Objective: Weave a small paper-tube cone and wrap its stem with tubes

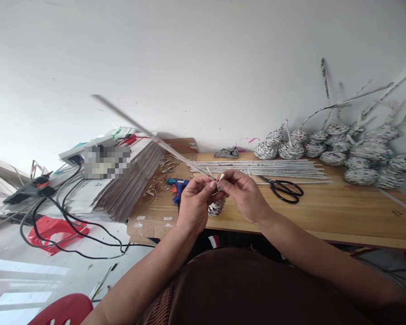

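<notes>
Both hands meet over the front edge of the wooden table, at a small woven gourd (216, 207) of printed paper. My left hand (199, 197) is closed around its narrow upper part, which the fingers largely cover. A long paper tube (149, 133) rises from there toward the upper left. My right hand (241, 191) pinches a white paper end (222, 177) at the top of the weave. Just left of my left hand lies a blue glue gun (179, 188). To the right of my right hand rest black-handled scissors (286, 189).
Several paper tubes (264, 168) lie in a row behind my hands. Finished-looking woven gourds (333, 158) crowd the right back, some with long stems. At left are a tall paper stack (122, 189), a cardboard sheet (145, 225), black cables (64, 212) and a red stool (66, 310).
</notes>
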